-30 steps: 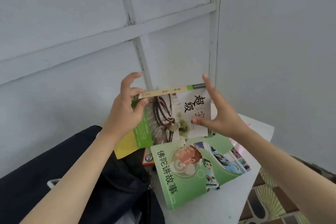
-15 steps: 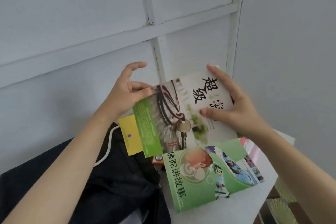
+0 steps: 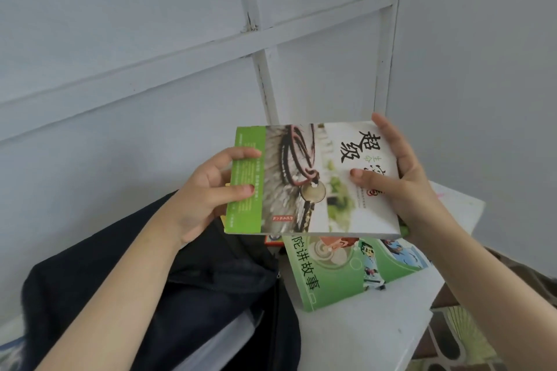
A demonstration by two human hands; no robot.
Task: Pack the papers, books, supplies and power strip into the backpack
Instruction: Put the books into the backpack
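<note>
Above the meeting of table and backpack, one book with a white-and-green cover (image 3: pixel 313 181) is held face up between both hands. Left hand (image 3: pixel 205 193): thumb and one finger curled over the green left edge, other fingers hidden. Right hand (image 3: pixel 401 178): thumb pressed on the cover, fingers wrapped along the right edge.

Book count: two. The second, a green book (image 3: pixel 331 274), lies flat on the white table (image 3: pixel 361 340), its far end hidden beneath the held one. One dark backpack (image 3: pixel 211 280) lies just beside the green book's left edge, under the left forearm. One red item (image 3: pixel 272 241) shows only as a sliver below the held book; what it is cannot be told.

Walls stand close behind and to the right. Bare tabletop extends from the green book to the table's near right edge
</note>
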